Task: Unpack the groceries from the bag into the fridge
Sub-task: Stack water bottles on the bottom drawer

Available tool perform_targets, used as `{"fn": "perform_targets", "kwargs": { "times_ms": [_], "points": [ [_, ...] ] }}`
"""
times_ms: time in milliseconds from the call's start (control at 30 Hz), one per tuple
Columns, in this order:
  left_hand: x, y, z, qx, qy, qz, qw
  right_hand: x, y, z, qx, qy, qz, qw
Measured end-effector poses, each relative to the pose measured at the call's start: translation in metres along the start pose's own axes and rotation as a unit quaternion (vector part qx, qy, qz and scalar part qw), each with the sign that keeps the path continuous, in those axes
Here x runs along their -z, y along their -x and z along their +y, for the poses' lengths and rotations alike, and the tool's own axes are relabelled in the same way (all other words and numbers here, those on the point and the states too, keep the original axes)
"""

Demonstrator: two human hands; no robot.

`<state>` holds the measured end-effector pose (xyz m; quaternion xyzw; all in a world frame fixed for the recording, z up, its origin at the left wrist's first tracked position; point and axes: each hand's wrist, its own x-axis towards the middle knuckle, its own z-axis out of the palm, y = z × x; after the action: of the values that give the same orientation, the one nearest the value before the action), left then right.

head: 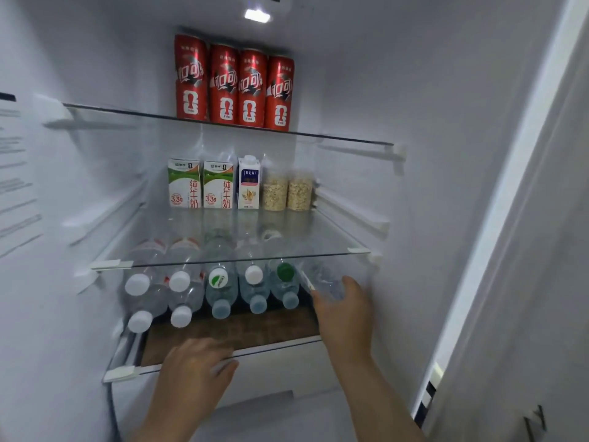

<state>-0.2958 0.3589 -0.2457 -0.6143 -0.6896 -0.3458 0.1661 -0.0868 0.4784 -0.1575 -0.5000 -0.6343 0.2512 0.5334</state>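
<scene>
Both grips reach into the fridge point(414, 90). My right grip point(342, 309) curls round a clear water bottle point(325, 279) at the right end of the bottom shelf point(255, 330), just beside the stacked bottles point(220, 288). My left grip point(194, 365) rests on that shelf's front edge, fingers relaxed.

cans point(234, 87) on shelf above cartons point(200, 188), bottles point(220, 288) lowest

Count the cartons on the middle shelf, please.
3. They stand in one row on the middle shelf: a green-and-white carton at the left, a second green-and-white carton beside it, then a white carton next to the oat jars. Others could hide behind.
</scene>
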Motion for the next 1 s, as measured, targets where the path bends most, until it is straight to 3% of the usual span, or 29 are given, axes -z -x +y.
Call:
{"fn": "perform_targets", "kwargs": {
  "times_ms": [367, 600, 733, 1000],
  "points": [
    [-0.009, 0.002, -0.005, -0.002, 0.018, 0.016, 1.0, -0.032, -0.025, 0.008, -0.006, 0.036, -0.098, 0.994],
    [-0.012, 0.002, -0.009, 0.006, -0.001, -0.012, 1.0, -0.048, -0.044, 0.013, -0.018, -0.041, -0.056, 0.997],
    [-0.009, 0.001, -0.005, 0.006, -0.004, -0.019, 1.0, -0.056, -0.055, 0.013, 0.01, -0.021, -0.055, 0.998],
    [-0.013, 0.003, -0.008, -0.009, 0.023, 0.034, 0.999, -0.068, -0.067, 0.017, 0.053, -0.001, -0.044, 0.998]
  ]
}}
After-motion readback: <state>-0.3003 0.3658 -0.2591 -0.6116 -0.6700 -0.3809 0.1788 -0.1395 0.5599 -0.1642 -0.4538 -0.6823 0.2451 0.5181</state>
